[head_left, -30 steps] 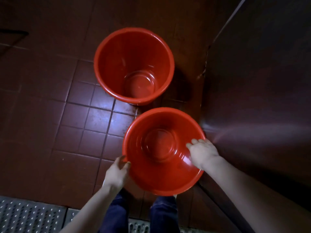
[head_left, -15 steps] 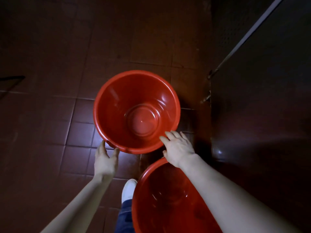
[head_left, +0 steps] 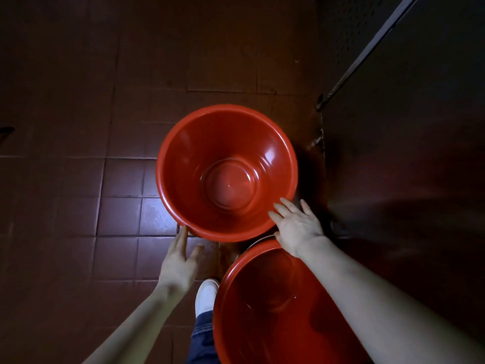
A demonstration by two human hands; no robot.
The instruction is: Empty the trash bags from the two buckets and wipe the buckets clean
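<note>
Two empty red plastic buckets stand on the dark tiled floor; no trash bag shows in either. The far bucket (head_left: 227, 173) sits in the middle of the view. The near bucket (head_left: 275, 306) is below it at the bottom right, partly hidden by my right forearm. My left hand (head_left: 179, 261) reaches with straight fingers to the far bucket's lower left rim, fingertips at its edge. My right hand (head_left: 296, 227) is spread flat by that bucket's lower right rim, fingers touching or just short of it. Neither hand holds anything.
A dark wall or cabinet face (head_left: 406, 166) with a slanted metal bar (head_left: 367, 51) runs along the right, close to both buckets. My white shoe (head_left: 206, 296) and blue trouser leg stand left of the near bucket. Brown floor tiles (head_left: 78, 179) stretch to the left.
A second ago both hands gripped the near bucket's rim. They let go and moved forward to the far bucket; the view shifted forward, and the fingers are now more spread.
</note>
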